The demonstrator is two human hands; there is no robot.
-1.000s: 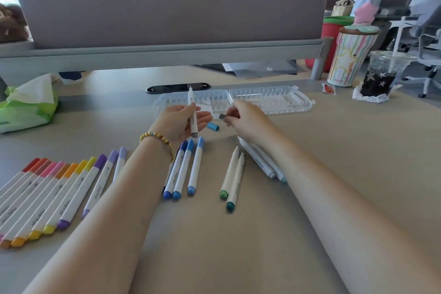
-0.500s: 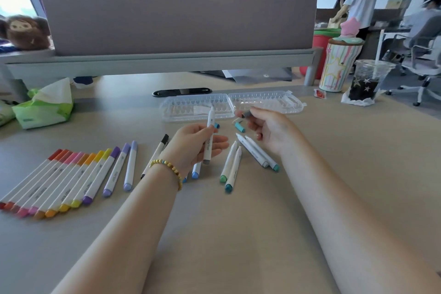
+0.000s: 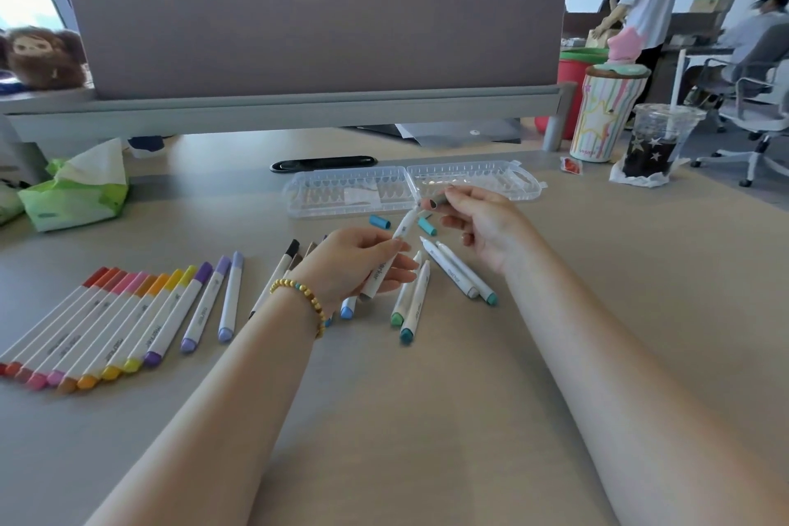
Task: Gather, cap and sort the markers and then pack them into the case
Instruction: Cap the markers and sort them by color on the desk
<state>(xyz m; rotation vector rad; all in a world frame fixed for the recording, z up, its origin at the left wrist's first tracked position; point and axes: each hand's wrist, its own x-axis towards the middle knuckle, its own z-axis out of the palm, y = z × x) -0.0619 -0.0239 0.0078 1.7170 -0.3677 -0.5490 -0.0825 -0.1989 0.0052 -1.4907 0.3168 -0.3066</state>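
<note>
**Colours on the desk**

The desk (image 3: 427, 419) is pale beige. Near its left edge a fanned row of markers (image 3: 106, 325) has white barrels with caps running red, orange, pink, yellow and purple; two lilac-capped markers (image 3: 217, 303) lie beside it. Mid-desk, white markers (image 3: 412, 299) end in green and teal, and two loose caps (image 3: 379, 222) are blue and teal. The marker case (image 3: 410, 190) is clear. Toward the right far corner a tumbler (image 3: 602, 120) shows rainbow stripes and a yellow star; a cup (image 3: 653, 141) holds dark drink with stars. The tissue pack (image 3: 72, 201) is green.
</note>
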